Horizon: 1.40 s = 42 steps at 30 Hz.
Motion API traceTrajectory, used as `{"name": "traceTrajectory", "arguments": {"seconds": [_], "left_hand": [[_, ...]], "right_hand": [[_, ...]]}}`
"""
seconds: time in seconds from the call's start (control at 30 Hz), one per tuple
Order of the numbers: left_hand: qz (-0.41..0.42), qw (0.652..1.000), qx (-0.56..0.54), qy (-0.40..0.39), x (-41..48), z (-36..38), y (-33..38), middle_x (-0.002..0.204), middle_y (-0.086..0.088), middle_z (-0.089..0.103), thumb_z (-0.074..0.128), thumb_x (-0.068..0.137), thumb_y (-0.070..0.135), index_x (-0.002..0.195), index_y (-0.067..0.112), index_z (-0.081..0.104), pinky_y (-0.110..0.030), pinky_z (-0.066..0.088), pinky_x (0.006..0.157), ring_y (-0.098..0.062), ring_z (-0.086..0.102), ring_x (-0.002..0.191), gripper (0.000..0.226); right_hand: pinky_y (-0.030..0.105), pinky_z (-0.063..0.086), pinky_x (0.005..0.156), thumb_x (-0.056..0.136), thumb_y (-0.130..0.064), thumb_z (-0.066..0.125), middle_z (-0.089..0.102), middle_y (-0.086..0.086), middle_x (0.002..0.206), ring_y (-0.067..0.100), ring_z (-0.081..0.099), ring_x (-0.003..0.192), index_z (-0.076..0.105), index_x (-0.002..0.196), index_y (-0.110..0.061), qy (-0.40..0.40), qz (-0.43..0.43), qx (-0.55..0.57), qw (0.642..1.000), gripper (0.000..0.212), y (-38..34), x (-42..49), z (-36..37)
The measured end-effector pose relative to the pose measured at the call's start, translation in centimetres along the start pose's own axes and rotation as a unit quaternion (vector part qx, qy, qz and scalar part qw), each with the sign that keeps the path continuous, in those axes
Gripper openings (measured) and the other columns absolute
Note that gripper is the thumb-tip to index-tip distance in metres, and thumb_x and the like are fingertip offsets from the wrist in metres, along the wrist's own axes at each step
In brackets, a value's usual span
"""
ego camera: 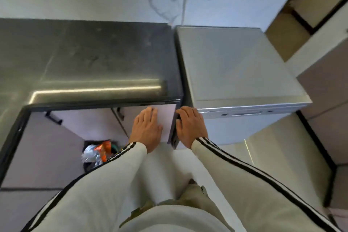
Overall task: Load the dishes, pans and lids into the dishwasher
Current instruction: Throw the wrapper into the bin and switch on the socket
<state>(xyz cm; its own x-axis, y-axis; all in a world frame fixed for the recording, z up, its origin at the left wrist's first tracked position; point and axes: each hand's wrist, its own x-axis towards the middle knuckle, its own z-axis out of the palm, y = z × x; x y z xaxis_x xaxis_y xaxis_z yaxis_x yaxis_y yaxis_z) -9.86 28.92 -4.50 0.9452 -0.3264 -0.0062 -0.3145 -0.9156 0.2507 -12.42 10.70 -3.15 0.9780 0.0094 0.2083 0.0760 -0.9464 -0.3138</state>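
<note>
Sleeves; left hand flat on door, right hand seemingly round edge

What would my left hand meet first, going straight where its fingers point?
Probably the front edge of the dark countertop, just beyond the left hand, flat on the pale cabinet panel; depth is unclear.

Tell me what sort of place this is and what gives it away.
Probably a home kitchen: a dark countertop over handled cabinets, a silver appliance beside it, likely the dishwasher, and a waste bin full of wrappers on the floor.
</note>
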Motion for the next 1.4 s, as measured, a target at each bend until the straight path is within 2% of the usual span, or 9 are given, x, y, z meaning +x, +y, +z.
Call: {"name": "traceTrajectory", "arguments": {"seconds": [0.17,0.4,0.53,0.67,0.77,0.93,1.1,1.27,1.4], "left_hand": [[0.065,0.997,0.031,0.022,5.8,-0.1,8.2,0.159,-0.013,0.021,0.034,0.100,0.042,0.154,0.008,0.020,-0.044,0.018,0.121,-0.031,0.020,0.146,0.064],[0.005,0.999,0.030,0.014,14.3,3.2,17.9,0.164,-0.009,0.006,0.032,0.102,0.047,0.156,0.014,0.008,-0.042,0.006,0.121,-0.028,0.007,0.150,0.068],[-0.043,0.999,0.023,-0.004,17.5,4.2,21.3,0.164,-0.008,0.005,0.033,0.101,0.047,0.156,0.014,0.009,-0.043,0.005,0.123,-0.027,0.004,0.151,0.068],[-0.070,0.996,0.033,-0.046,20.5,4.9,23.1,0.165,-0.007,-0.003,0.033,0.101,0.046,0.156,0.014,0.004,-0.042,-0.001,0.122,-0.027,-0.004,0.151,0.070],[-0.090,0.993,0.038,-0.059,22.8,5.2,22.8,0.165,-0.006,-0.008,0.030,0.101,0.047,0.157,0.015,-0.001,-0.042,-0.002,0.123,-0.026,-0.008,0.151,0.071],[-0.099,0.991,0.055,-0.069,28.7,4.8,21.1,0.164,-0.007,-0.016,0.033,0.100,0.051,0.156,0.014,-0.007,-0.043,-0.003,0.123,-0.025,-0.014,0.151,0.079],[-0.100,0.983,0.061,-0.138,35.1,2.5,19.1,0.158,-0.008,-0.032,0.055,0.088,0.063,0.153,0.016,-0.021,-0.047,-0.007,0.122,-0.027,-0.025,0.148,0.111],[-0.103,0.967,0.126,-0.197,40.6,1.3,17.5,0.157,-0.013,-0.033,0.078,0.062,0.069,0.151,0.014,-0.025,-0.055,-0.013,0.118,-0.033,-0.030,0.145,0.146],[-0.085,0.952,0.140,-0.259,43.6,2.0,17.1,0.158,-0.013,-0.031,0.088,0.051,0.062,0.152,0.018,-0.022,-0.058,-0.011,0.117,-0.033,-0.028,0.145,0.156]], "right_hand": [[0.038,0.042,0.100,0.093,-0.026,0.054,0.052,-0.001,0.135,0.021,0.045,0.123,0.056,0.126,-0.019,0.009,0.018,-0.047,0.999,0.033,9.5,2.2,-3.8],[0.041,0.043,0.099,0.091,-0.024,0.057,0.053,0.002,0.137,0.024,0.045,0.126,0.058,0.124,-0.019,0.004,0.008,-0.031,0.999,0.033,21.8,7.7,-6.4],[0.041,0.036,0.105,0.092,-0.027,0.054,0.046,0.003,0.147,0.024,0.038,0.135,0.054,0.131,-0.020,-0.059,-0.013,-0.033,0.998,0.039,26.4,10.2,-7.2],[0.041,0.026,0.113,0.095,-0.035,0.049,0.023,0.004,0.160,0.025,0.023,0.144,0.035,0.147,-0.023,-0.145,-0.007,-0.044,0.988,0.054,29.6,13.9,-6.9],[0.041,0.023,0.116,0.098,-0.039,0.045,0.015,0.004,0.162,0.026,0.018,0.146,0.026,0.152,-0.024,-0.153,-0.009,-0.034,0.988,0.059,30.3,16.7,-6.5],[0.040,0.021,0.117,0.099,-0.040,0.043,0.011,0.003,0.163,0.025,0.016,0.147,0.023,0.153,-0.024,-0.152,-0.031,-0.028,0.988,0.060,30.1,22.1,-5.6],[0.041,0.020,0.119,0.099,-0.040,0.042,0.009,0.004,0.163,0.025,0.014,0.148,0.021,0.152,-0.024,-0.142,-0.055,-0.032,0.988,0.060,27.9,28.9,-5.8],[0.044,0.020,0.120,0.099,-0.041,0.041,0.006,0.006,0.164,0.027,0.013,0.148,0.021,0.153,-0.022,-0.098,-0.107,-0.052,0.988,0.060,25.3,38.5,-7.6],[0.045,0.016,0.121,0.099,-0.036,0.042,-0.001,0.008,0.165,0.028,0.008,0.150,0.018,0.155,-0.018,-0.045,-0.173,-0.100,0.979,0.064,23.2,48.2,-10.5]]}}
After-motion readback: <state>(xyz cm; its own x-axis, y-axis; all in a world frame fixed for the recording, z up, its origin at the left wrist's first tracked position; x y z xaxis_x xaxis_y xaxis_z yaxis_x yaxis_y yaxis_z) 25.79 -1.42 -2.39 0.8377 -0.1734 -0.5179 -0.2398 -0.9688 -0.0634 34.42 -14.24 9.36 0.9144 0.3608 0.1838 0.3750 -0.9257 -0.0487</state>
